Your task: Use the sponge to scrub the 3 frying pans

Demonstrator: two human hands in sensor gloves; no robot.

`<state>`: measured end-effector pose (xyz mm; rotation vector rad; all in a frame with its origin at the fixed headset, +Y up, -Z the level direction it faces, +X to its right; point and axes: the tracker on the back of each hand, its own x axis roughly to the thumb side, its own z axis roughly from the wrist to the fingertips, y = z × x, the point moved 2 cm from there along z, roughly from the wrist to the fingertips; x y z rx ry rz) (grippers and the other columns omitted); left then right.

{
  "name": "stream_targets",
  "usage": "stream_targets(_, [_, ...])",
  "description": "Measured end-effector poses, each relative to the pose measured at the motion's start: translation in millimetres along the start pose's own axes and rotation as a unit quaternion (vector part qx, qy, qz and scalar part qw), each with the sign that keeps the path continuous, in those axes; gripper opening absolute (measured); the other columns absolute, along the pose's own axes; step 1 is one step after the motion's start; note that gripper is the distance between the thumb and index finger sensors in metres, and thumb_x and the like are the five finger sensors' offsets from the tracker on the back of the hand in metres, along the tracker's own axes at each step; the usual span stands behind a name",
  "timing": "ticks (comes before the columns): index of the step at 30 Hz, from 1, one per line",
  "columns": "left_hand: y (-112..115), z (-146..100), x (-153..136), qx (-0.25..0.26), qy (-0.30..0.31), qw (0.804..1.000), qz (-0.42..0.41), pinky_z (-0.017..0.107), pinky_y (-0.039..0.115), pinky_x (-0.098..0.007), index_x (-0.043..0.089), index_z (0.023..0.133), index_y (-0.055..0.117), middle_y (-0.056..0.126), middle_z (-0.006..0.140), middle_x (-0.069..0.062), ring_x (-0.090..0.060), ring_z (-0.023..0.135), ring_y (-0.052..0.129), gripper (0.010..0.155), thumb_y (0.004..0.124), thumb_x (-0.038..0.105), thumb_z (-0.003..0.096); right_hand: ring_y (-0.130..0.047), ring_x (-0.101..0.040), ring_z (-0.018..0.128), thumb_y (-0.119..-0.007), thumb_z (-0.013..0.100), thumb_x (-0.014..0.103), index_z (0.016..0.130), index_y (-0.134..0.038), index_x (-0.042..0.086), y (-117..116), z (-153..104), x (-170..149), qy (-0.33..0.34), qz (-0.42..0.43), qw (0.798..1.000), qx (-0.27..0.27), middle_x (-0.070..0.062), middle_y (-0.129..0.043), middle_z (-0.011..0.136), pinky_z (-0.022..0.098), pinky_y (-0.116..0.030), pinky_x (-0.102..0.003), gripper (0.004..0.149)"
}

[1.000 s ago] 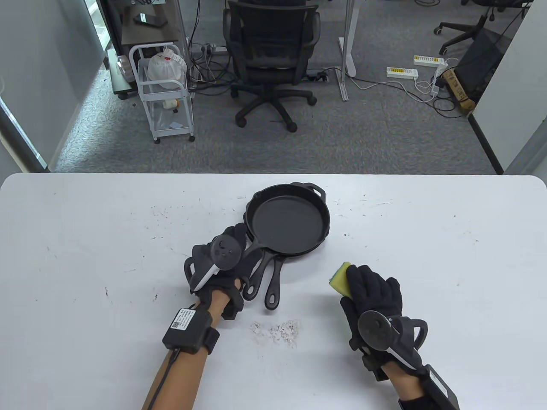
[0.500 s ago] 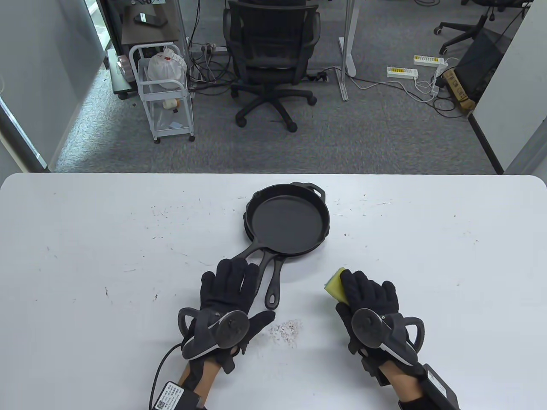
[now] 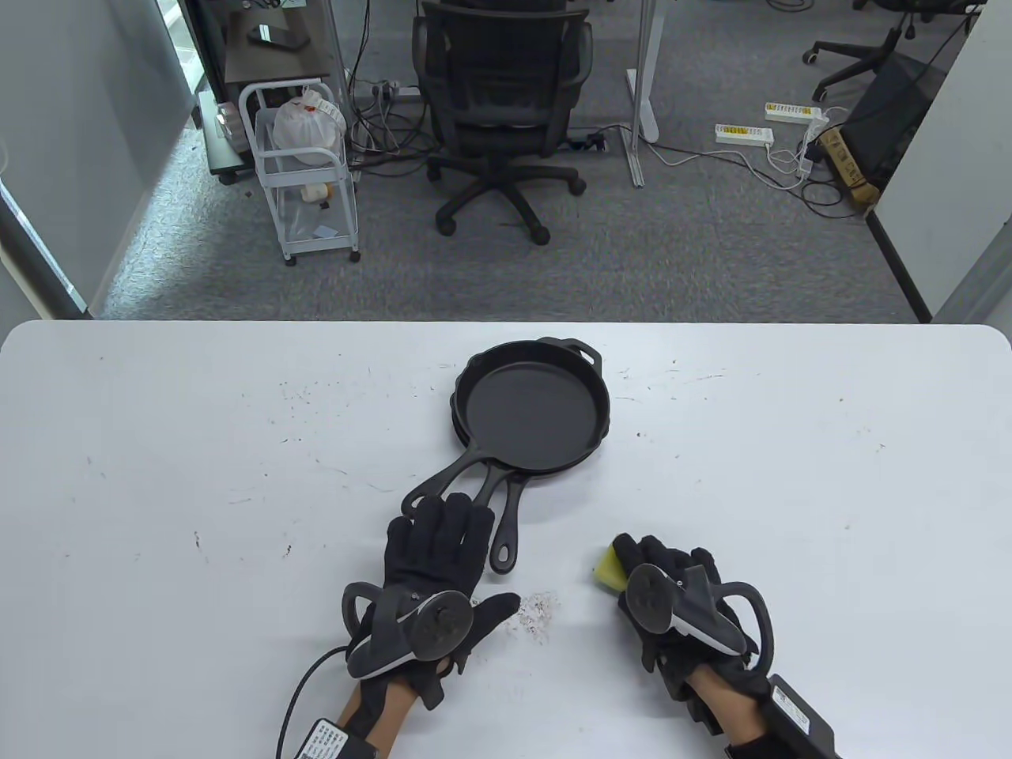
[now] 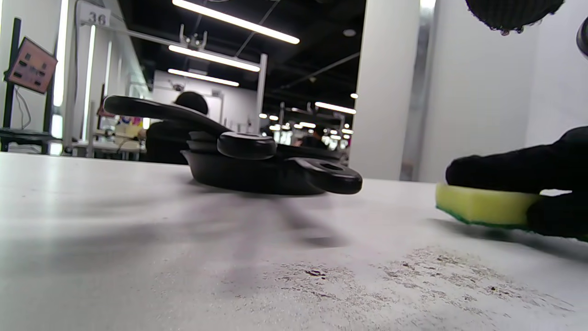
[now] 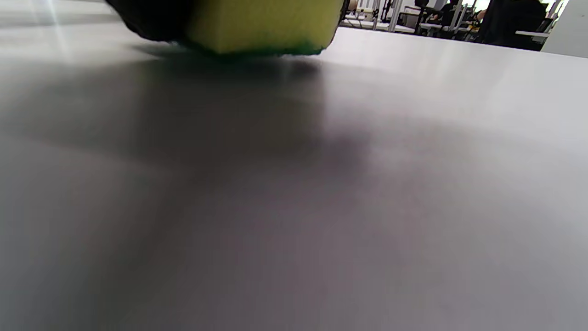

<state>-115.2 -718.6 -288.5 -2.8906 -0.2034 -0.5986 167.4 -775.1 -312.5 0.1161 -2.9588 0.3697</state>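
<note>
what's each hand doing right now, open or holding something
Left hand: open, fingers straight, flat by the frying pans' handles, gripping nothing.
Right hand: fingers curled over the sponge, holding it on the table.

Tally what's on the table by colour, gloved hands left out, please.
Black: 3 frying pans, stacked, with three handles fanned out toward the left hand
Yellow with green underside: 1 sponge, under the right hand
Total: 4

Office: swivel chair (image 3: 501,103), power strips (image 3: 743,134), grey carpet (image 3: 711,245), desk legs (image 3: 642,87).
</note>
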Motion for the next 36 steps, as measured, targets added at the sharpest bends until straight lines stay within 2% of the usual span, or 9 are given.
stream_targets(2, [-0.9,-0.4,-0.1,-0.001,-0.002,1.000,0.003,0.076,0.033,-0.075,0.025,0.122,0.028,0.024,0.128,-0.012,-0.048,0.116,0.030,0.101,0.062,0.079,0.0435,-0.068,-0.029,0.101,-0.073,0.044,0.047,0.105,-0.042,0.040,-4.2,2.5,-1.2,-0.004,-0.002,1.000,0.020,-0.001,-0.057,0.113,0.075,-0.048,-0.059,0.068])
stream_targets(6, [-1.0,0.9,-1.7,-0.001,-0.009,1.000,-0.002,0.076,0.033,-0.075,0.025,0.122,0.028,0.024,0.128,-0.012,-0.048,0.115,0.030,0.101,0.063,0.079,0.0436,-0.068,-0.031,0.101,-0.073,0.044,0.047,0.105,-0.041,0.039,-4.7,2.2,-0.3,-0.003,-0.002,1.000,0.016,-0.002,-0.056,0.113,0.075,-0.048,-0.059,0.069])
stream_targets(10, [0.0,2.5,-1.4,-0.006,-0.012,1.000,0.002,0.076,0.033,-0.075,0.025,0.122,0.028,0.024,0.128,-0.012,-0.048,0.115,0.030,0.101,0.063,0.079,0.0436,-0.059,-0.034,0.105,-0.072,0.041,0.058,0.106,-0.031,0.037,1.4,-1.2,-5.1,-0.002,0.023,1.000,0.015,-0.004,-0.047,0.116,0.075,-0.045,-0.060,0.080])
stream_targets(12, [-1.1,1.6,-0.9,-0.002,-0.011,1.000,-0.002,0.076,0.033,-0.075,0.025,0.122,0.028,0.024,0.128,-0.012,-0.048,0.115,0.030,0.101,0.063,0.079,0.0436,-0.051,-0.035,0.109,-0.071,0.039,0.064,0.107,-0.027,0.037,11.6,-7.0,-11.4,-0.002,0.051,0.999,-0.011,-0.004,-0.041,0.118,0.076,-0.041,-0.061,0.085])
stream_targets(14, [-0.5,1.0,0.1,0.000,-0.008,1.000,-0.011,0.076,0.032,-0.075,0.025,0.122,0.028,0.024,0.128,-0.012,-0.048,0.115,0.030,0.101,0.063,0.079,0.0437,-0.034,-0.036,0.112,-0.068,0.037,0.070,0.107,-0.021,0.038,22.9,-13.5,-18.3,0.002,0.075,0.996,-0.055,-0.003,-0.030,0.120,0.076,-0.030,-0.063,0.090])
stream_targets(18, [3.2,1.6,3.0,-0.010,-0.004,1.000,-0.007,0.076,0.031,-0.075,0.025,0.122,0.027,0.022,0.128,-0.011,-0.048,0.116,0.026,0.101,0.062,0.079,0.0437,-0.018,-0.035,0.113,-0.063,0.035,0.078,0.105,-0.011,0.041,35.3,-21.9,-28.7,0.021,0.116,0.988,-0.104,-0.002,-0.015,0.120,0.075,-0.019,-0.064,0.095])
stream_targets(22, [4.0,2.2,3.8,-0.012,-0.003,1.000,-0.003,0.076,0.031,-0.075,0.025,0.122,0.026,0.022,0.128,-0.011,-0.048,0.116,0.024,0.102,0.063,0.079,0.0436,-0.017,-0.035,0.113,-0.063,0.035,0.077,0.105,-0.010,0.041,42.6,-26.2,-33.3,0.029,0.126,0.980,-0.148,-0.002,-0.014,0.120,0.075,-0.018,-0.064,0.094])
stream_targets(36, [2.9,0.1,6.4,-0.006,0.000,1.000,0.004,0.076,0.030,-0.075,0.025,0.122,0.027,0.022,0.128,-0.012,-0.047,0.116,0.027,0.102,0.063,0.079,0.0437,-0.022,-0.036,0.113,-0.063,0.037,0.075,0.106,-0.012,0.039,41.5,-27.5,-26.1,0.024,0.101,0.984,-0.147,-0.003,-0.020,0.120,0.075,-0.020,-0.065,0.093])
